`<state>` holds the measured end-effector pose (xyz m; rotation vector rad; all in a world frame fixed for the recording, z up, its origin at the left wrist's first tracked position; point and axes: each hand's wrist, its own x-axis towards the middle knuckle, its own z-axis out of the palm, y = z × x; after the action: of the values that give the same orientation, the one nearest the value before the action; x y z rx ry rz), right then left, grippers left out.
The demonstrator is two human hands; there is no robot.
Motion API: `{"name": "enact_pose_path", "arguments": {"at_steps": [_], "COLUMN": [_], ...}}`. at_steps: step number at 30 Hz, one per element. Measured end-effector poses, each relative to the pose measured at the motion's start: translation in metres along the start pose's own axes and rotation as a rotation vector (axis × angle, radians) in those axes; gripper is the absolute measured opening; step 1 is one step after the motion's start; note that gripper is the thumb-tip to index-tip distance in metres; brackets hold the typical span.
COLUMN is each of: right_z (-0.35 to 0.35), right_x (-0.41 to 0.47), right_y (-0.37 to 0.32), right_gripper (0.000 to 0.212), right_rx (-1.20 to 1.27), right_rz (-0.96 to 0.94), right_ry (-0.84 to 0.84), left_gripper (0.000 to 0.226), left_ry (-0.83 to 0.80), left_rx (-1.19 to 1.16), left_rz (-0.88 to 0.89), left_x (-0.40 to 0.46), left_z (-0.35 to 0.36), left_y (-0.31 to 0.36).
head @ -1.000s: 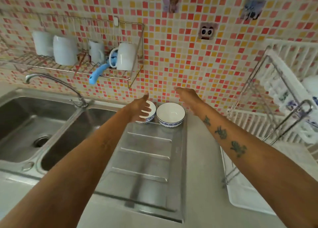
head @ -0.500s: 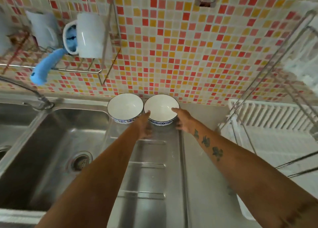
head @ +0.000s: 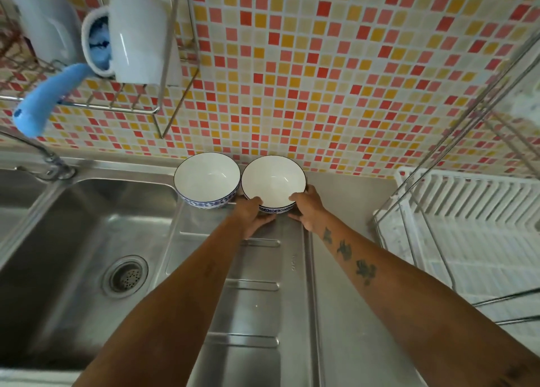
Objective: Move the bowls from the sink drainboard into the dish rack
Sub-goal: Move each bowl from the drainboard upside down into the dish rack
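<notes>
Ribbed stainless steel drainboard [head: 257,304] right of the sink basin [head: 73,255], two white bowls with blue-patterned outsides at its far end, left bowl [head: 207,179] and right bowl [head: 273,182] touching, white dish rack tray [head: 467,211] on the grey counter [head: 350,269] at right

The two bowls, left bowl [head: 207,179] and right bowl [head: 273,180], stand touching at the far end of the drainboard [head: 248,313], hard against the tiled wall [head: 321,79], so no passage between or behind them. The near drainboard is bare. Rightward, a strip of worktop [head: 344,269] lies open up to the dish rack [head: 467,225], whose slanting wire frame [head: 455,141] crosses the approach.
</notes>
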<state>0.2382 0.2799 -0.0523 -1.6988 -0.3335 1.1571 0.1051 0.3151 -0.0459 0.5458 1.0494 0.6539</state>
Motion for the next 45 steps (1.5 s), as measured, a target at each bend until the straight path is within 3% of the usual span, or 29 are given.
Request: {"name": "enact_pose_path", "arguments": {"at_steps": [9, 13, 17, 21, 25, 29, 33, 39, 45], "right_z": [-0.017, -0.016, -0.02, -0.033, -0.069, -0.115, -0.17, -0.258, -0.326], "right_x": [-0.049, -0.098, -0.155, -0.218, -0.285, -0.329, -0.352, -0.376, -0.374], "right_y": [-0.034, -0.074, -0.118, -0.161, -0.191, -0.2, -0.203, -0.205, -0.211], "right_gripper": [0.058, 0.058, 0.059, 0.058, 0.06, 0.059, 0.05, 0.014, 0.043], "right_rx": [0.036, 0.121, 0.154, 0.125, 0.014, -0.029, -0.005, 0.115, 0.113], "right_rz": [-0.073, -0.113, -0.236, -0.453, -0.653, -0.735, -0.767, -0.802, -0.777], "right_ry": [0.053, 0.054, -0.001, -0.017, -0.104, -0.092, -0.043, -0.043, 0.017], "left_gripper": [0.069, 0.053, 0.042, 0.081, 0.074, 0.072, 0.077, 0.085, 0.072], "left_ry": [-0.159, -0.187, -0.277, -0.51, -0.719, -0.85, -0.854, -0.861, -0.73], "left_rx": [0.079, 0.099, -0.06, -0.103, -0.091, -0.072, 0.004, 0.102, 0.269], "left_rz": [0.1, 0.152, 0.135, 0.065, 0.136, 0.149, 0.119, 0.125, 0.346], "left_x": [-0.051, -0.101, -0.161, -0.216, -0.28, -0.326, -0.349, -0.361, -0.376], "left_z": [0.011, 0.017, 0.029, 0.04, 0.068, 0.103, 0.143, 0.213, 0.274], "left_y": [0.015, 0.046, 0.087, 0.111, 0.11, 0.092, 0.076, 0.055, 0.032]}}
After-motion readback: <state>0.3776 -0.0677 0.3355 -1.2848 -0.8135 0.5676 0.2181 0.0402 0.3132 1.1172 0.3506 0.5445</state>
